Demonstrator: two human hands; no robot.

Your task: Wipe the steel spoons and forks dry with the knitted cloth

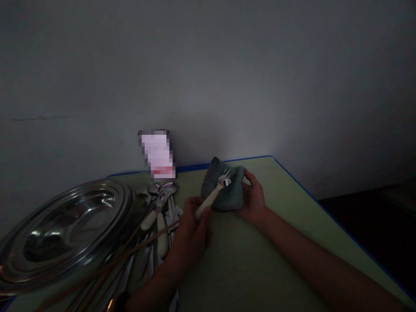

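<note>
My left hand point(194, 229) is closed around the pale handle of a fork point(211, 198). Its metal tines point up and away, lying against a grey-green cloth point(234, 190) with a checked edge. From behind and the right side, my right hand point(254, 197) holds that cloth spread out, thumb at its upper right edge; most of its fingers are hidden by the cloth. Left of my left hand lies a pile of spoons point(160, 197) and other cutlery, some with pale handles. Long thin wooden sticks point(130, 252) run across the pile, partly behind my left hand.
Shiny oval metal dishes point(113, 190), stacked, stand on the left of the green table point(260, 264), which has a blue edge. A lit phone point(158, 154), its screen blurred, leans on the grey wall point(208, 78) behind. The room is dim.
</note>
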